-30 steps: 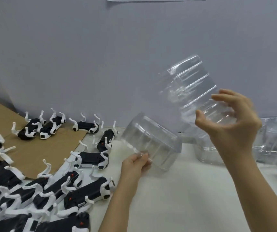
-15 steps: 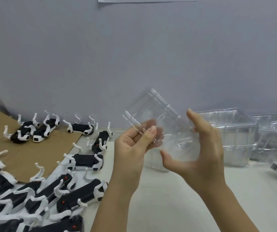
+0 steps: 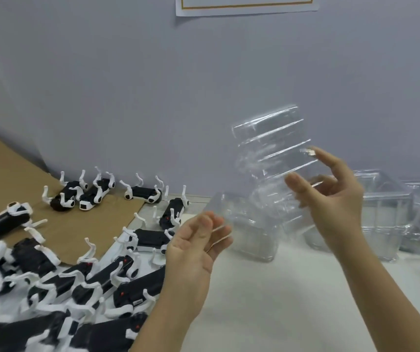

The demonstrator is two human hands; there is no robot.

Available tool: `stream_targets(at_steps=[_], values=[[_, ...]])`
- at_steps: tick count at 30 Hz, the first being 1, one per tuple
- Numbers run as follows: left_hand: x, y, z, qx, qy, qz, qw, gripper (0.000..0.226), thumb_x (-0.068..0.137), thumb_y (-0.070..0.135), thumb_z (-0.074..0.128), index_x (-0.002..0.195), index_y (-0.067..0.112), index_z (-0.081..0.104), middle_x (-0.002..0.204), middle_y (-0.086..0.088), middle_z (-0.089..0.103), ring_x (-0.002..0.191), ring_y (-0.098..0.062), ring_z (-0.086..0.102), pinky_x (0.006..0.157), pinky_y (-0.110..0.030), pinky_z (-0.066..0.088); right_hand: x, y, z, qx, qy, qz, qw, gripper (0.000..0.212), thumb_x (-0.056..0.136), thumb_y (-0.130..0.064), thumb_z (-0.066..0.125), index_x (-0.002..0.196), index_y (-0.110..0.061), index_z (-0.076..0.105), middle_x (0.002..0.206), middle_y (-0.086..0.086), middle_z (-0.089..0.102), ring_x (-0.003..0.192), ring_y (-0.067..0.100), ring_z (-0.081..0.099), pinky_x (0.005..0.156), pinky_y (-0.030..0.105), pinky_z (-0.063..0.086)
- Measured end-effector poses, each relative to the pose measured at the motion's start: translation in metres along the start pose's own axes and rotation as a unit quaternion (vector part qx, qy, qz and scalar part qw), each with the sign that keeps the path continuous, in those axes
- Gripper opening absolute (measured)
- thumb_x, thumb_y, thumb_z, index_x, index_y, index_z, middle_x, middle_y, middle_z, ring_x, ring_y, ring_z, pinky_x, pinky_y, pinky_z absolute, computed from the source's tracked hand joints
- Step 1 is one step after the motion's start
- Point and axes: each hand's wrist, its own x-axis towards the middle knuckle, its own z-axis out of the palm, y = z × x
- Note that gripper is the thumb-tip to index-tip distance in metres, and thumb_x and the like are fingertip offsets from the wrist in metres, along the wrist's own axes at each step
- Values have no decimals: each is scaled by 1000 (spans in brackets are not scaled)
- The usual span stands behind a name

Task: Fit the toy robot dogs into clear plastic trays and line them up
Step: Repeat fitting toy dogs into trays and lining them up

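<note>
Above the desk (image 3: 280,306), a stack of clear trays (image 3: 272,148) hung tilted, gripped between the thumb and fingers of the right hand (image 3: 336,196). The left hand (image 3: 193,247) was open, fingers loosely bent, just beside a single tray (image 3: 252,240) on the desk. Toy dogs (image 3: 97,283) crowded the left, some on cardboard (image 3: 81,224).

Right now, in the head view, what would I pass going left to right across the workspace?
Toy robot dogs → left hand → clear tray stack raised in the air → right hand gripping that stack → set-down clear trays.
</note>
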Motion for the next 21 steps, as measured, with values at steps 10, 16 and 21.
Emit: stream_targets(at_steps=[10, 16, 21], values=[[-8, 3, 14, 88, 50, 65, 993, 28, 68, 18, 72, 93, 5, 69, 77, -14, 74, 66, -20, 72, 57, -20, 54, -27, 2, 20, -17, -79, -12, 997, 53, 56, -50, 83, 105, -53, 65, 56, 12, 50, 50, 10, 45, 54, 18, 45], [-22, -1, 4, 130, 92, 83, 984, 17, 77, 13, 68, 92, 3, 67, 76, -12, 74, 61, -17, 70, 55, -21, 54, -21, 1, 8, 5, -48, 17, 999, 55, 52, -47, 83, 105, -45, 67, 46, -3, 51, 45, 7, 50, 51, 16, 48], [-28, -4, -6, 87, 156, 34, 983, 5, 91, 4, 58, 91, 1, 62, 67, -3, 70, 53, -13, 62, 52, -24, 54, -4, 3, -7, 8, 44, -10, 999, 51, 59, -50, 82, 108, -44, 66, 50, -5, 56, 46, 5, 51, 54, 15, 47]])
